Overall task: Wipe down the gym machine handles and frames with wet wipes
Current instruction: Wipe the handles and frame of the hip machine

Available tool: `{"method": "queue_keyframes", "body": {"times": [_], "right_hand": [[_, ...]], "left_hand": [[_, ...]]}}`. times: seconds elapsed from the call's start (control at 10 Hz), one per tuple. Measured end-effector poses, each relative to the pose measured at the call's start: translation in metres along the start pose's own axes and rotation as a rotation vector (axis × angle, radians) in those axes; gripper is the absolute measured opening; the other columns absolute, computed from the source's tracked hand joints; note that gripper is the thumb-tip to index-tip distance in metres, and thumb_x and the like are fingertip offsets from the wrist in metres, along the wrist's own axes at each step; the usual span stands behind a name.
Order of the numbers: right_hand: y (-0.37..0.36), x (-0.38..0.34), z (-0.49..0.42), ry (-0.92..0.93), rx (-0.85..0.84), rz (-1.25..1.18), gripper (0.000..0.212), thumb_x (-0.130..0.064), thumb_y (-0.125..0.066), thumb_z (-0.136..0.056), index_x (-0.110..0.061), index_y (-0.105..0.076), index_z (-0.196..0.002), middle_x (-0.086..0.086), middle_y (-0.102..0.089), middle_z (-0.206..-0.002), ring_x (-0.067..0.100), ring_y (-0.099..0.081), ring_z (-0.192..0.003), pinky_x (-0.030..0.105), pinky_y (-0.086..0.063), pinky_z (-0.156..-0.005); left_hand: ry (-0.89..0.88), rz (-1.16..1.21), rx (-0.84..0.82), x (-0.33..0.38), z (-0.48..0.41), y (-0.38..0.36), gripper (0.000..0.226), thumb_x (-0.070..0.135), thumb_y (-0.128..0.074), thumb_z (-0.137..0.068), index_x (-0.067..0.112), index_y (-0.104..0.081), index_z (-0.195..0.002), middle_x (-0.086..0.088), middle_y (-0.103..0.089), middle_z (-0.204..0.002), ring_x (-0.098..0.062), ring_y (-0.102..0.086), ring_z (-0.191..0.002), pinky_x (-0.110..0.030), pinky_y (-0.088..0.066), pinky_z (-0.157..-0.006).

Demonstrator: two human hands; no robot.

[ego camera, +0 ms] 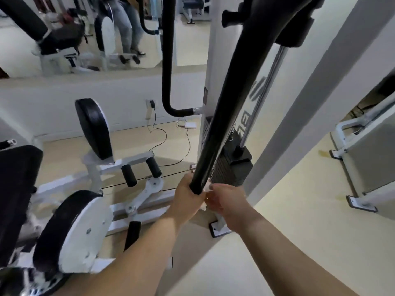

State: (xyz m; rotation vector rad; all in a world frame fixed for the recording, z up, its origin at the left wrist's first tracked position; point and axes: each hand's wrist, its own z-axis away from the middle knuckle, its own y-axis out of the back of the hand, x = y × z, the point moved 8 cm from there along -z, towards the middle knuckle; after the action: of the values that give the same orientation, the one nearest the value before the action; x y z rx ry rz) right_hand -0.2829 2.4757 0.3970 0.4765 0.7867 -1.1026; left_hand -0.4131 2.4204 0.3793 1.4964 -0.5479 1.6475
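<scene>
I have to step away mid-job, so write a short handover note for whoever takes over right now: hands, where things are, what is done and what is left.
Left hand: grips the lower end of the long black handle, steadying it.
Right hand: holds the white wipe bunched against that same end, just beside the left hand.
Done: cannot tell from this view how much of the handle has been wiped.
Left: probably run the wipe up the rest of the handle, then do the curved black handle behind it and the white frame.
</scene>
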Motion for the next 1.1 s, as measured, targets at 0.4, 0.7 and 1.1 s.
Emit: {"method": "queue_keyframes", "body": {"times": [0.4, 0.7, 1.1], "right_hand": [[-0.042, 0.042, -0.032, -0.214, 0.05, -0.163, 0.051, 0.006, -0.079, -0.069, 0.006, -0.069, -0.118, 0.023, -0.071, -0.115, 0.038, -0.065, -0.12, 0.046, -0.048, -0.112], [-0.032, 0.061, -0.017, -0.382, 0.362, -0.368, 0.046, 0.013, -0.075, -0.077, 0.008, -0.065, -0.122, 0.015, -0.074, -0.106, 0.023, -0.074, -0.089, 0.038, -0.059, -0.096], [-0.025, 0.028, 0.02, -0.224, 0.464, -0.327, 0.019, 0.0, -0.07, -0.091, -0.013, -0.076, -0.08, 0.019, -0.074, -0.091, 0.039, -0.071, -0.098, 0.046, -0.062, -0.089]], "left_hand": [[0.59, 0.3, -0.182, -0.033, -0.009, 0.029, 0.041, 0.053, -0.071, -0.082, 0.023, -0.078, -0.11, -0.009, -0.078, -0.107, -0.037, -0.067, -0.114, -0.052, -0.049, -0.106], [0.653, 0.14, -0.24, -0.023, -0.027, 0.019, 0.016, 0.025, -0.056, -0.105, 0.023, -0.064, -0.091, -0.001, -0.065, -0.089, -0.01, -0.058, -0.073, -0.026, -0.048, -0.066], [0.604, 0.188, -0.144, 0.033, -0.009, 0.037, 0.021, 0.016, -0.059, -0.103, 0.022, -0.068, -0.085, 0.003, -0.069, -0.084, -0.011, -0.064, -0.077, -0.037, -0.055, -0.089]]}}
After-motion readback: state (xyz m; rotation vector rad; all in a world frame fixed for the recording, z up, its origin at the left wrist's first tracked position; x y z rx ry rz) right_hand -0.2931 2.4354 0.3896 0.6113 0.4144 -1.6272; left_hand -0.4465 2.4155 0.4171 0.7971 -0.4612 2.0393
